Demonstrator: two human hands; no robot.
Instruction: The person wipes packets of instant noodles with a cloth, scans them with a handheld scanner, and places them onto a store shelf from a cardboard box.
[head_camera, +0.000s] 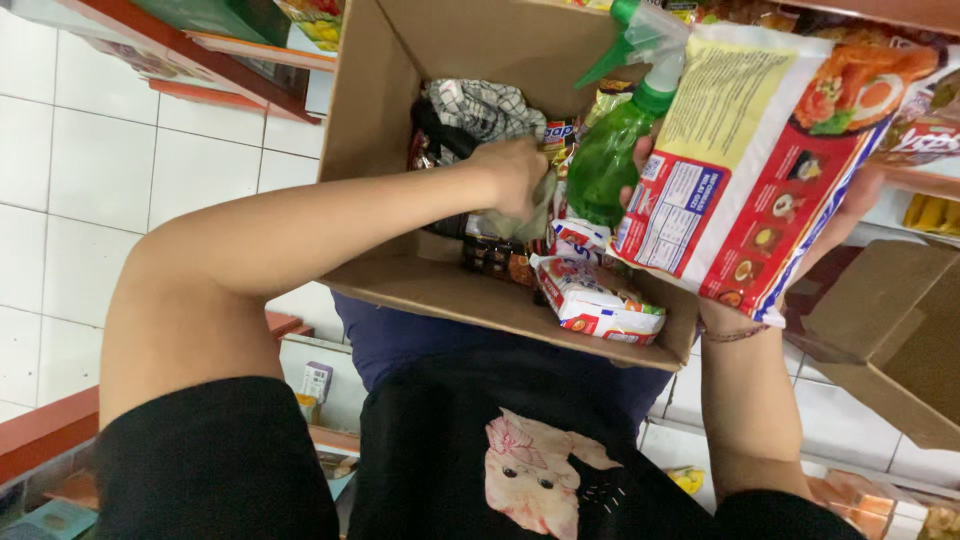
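Head view, looking down into an open cardboard box (430, 285) held against the person's body. The left hand (515, 175) is inside the box, fingers curled shut on a pale crumpled wrapper (520, 222) among the packets. The right hand (855, 195) is mostly hidden behind a large flat noodle multipack (760, 160); its fingers grip the pack's far edge, and fingertips also show beside a green spray bottle (615, 150) pressed to the pack. The pack is red and white with a yellow panel, a white label block and a dish photograph at the upper right; its long axis runs from lower left to upper right. The bottle's nozzle points up-left. 1 smaller white-and-red packet (595, 300) lies at the box's near wall; a checked cloth (480, 108) lies deeper in.
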